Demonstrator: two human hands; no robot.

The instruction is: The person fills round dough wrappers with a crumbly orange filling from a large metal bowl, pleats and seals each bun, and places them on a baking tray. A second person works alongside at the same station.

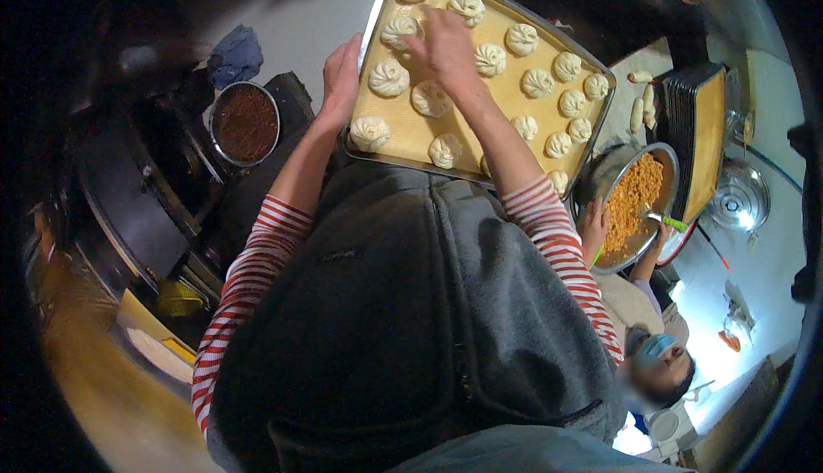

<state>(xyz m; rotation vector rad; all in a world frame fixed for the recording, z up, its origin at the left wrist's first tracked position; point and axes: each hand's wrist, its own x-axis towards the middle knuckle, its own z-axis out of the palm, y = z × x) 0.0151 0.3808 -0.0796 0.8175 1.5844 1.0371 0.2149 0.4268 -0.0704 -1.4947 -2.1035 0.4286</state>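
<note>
A metal baking tray [463,103] lined with a yellowish sheet is tilted in front of my body. Several pleated, uncooked buns [389,78] are spread over it, larger at the left than at the right. My left hand [341,78] grips the tray's left rim. Over the upper left part of the tray, my right hand [447,49] reaches in with thumb and fingers apart, slightly blurred. Its thumb overlaps the right side of one bun [400,33]; whether it touches is unclear. My right forearm hides part of the lining and a bun near the front edge.
At right, another person [636,306] in a mask has both hands at a metal bowl of orange-brown filling [633,203] with a green-handled utensil. Stacked black trays [697,132], dough pieces [638,113] and a metal lid [738,196] lie beyond. A dark-filled bowl [244,124] stands left.
</note>
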